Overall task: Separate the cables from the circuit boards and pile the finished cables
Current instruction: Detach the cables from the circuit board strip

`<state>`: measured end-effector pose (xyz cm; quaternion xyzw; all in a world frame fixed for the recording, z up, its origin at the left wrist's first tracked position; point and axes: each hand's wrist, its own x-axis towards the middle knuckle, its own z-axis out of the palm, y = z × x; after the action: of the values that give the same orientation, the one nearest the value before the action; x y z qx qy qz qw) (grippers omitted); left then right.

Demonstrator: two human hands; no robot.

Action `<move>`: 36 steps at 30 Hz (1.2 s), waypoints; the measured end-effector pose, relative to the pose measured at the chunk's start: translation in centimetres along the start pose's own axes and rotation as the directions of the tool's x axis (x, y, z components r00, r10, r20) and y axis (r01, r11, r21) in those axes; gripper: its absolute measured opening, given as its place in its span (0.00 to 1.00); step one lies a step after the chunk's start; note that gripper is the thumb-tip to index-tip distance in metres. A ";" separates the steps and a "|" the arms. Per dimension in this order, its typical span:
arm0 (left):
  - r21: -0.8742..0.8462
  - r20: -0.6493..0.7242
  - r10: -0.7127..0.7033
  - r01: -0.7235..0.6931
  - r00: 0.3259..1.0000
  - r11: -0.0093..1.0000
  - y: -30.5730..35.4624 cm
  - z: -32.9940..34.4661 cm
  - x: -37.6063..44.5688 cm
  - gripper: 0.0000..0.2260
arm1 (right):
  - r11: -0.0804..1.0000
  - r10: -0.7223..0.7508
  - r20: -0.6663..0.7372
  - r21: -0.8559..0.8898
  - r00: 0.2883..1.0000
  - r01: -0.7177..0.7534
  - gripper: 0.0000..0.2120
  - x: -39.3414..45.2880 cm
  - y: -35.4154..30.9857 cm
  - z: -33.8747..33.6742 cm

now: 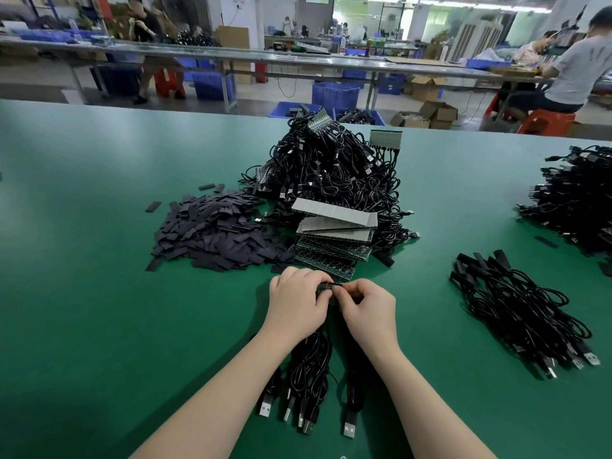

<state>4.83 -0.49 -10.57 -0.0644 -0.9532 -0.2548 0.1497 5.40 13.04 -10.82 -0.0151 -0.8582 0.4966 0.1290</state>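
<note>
My left hand (296,301) and my right hand (369,304) meet over a small green circuit board strip (326,287), both pinching it with curled fingers. Black USB cables (309,376) run from the strip toward me, under my wrists, their plugs lying on the green table (99,293). Just beyond my hands lies a stack of circuit boards (334,241), some grey side up. Behind it rises a large heap of tangled cables with boards attached (331,170). A pile of separated cables (520,313) lies to the right.
A spread of flat black sleeve pieces (218,233) covers the table left of the boards. Another cable heap (576,200) sits at the far right edge. Beyond the table are blue crates (334,94), workbenches and seated people.
</note>
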 end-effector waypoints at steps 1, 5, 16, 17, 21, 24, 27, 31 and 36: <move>0.001 0.002 -0.001 0.001 1.000 1.000 0.0 0.0 0.0 0.09 | 1.000 -0.002 -0.005 0.000 1.000 0.002 0.07 0.0 0.0 0.1; 0.002 0.002 -0.020 0.020 1.000 1.000 0.1 0.0 0.0 0.10 | 1.000 -0.006 -0.040 -0.015 0.999 0.006 0.06 -0.1 0.1 0.5; -0.029 0.063 -0.082 0.084 0.995 0.996 -0.3 0.1 0.1 0.14 | 0.921 0.213 -0.343 0.384 0.915 -0.071 0.05 -1.1 -1.1 -2.3; -0.032 0.077 -0.095 0.098 0.993 0.995 -0.3 0.1 0.2 0.15 | 0.913 0.196 -0.359 0.407 0.913 -0.037 0.05 -1.1 -1.8 -3.1; -0.207 0.005 -0.201 0.197 0.980 0.958 -0.3 -0.4 0.8 0.14 | 0.908 -0.055 -0.367 0.368 0.928 0.200 0.07 -1.4 -6.7 -5.9; -0.557 0.022 -0.330 0.286 0.944 0.780 -0.5 -1.5 1.4 0.11 | 0.871 -0.221 -0.274 0.376 0.936 0.316 0.09 -1.3 -10.9 -6.6; -0.784 0.038 -0.437 0.298 0.899 0.544 -0.9 -3.1 2.3 0.09 | 0.728 -0.182 -0.198 0.632 0.963 0.267 0.05 -0.5 -13.4 -6.5; -0.874 -0.121 -0.636 0.222 0.762 0.433 -3.3 -5.6 4.0 0.11 | 0.597 0.077 -0.074 0.802 0.994 0.014 0.03 1.5 -11.6 -4.8; -0.665 -0.241 -0.674 0.386 0.698 0.639 -7.6 -6.7 5.4 0.12 | 0.951 0.102 0.108 0.282 0.989 -0.129 0.05 0.6 -3.5 -1.4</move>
<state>-0.06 -10.19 -6.84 0.2505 -0.7392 -0.5664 0.2646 5.52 12.54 -7.08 -0.0232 -0.7792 0.6233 0.0609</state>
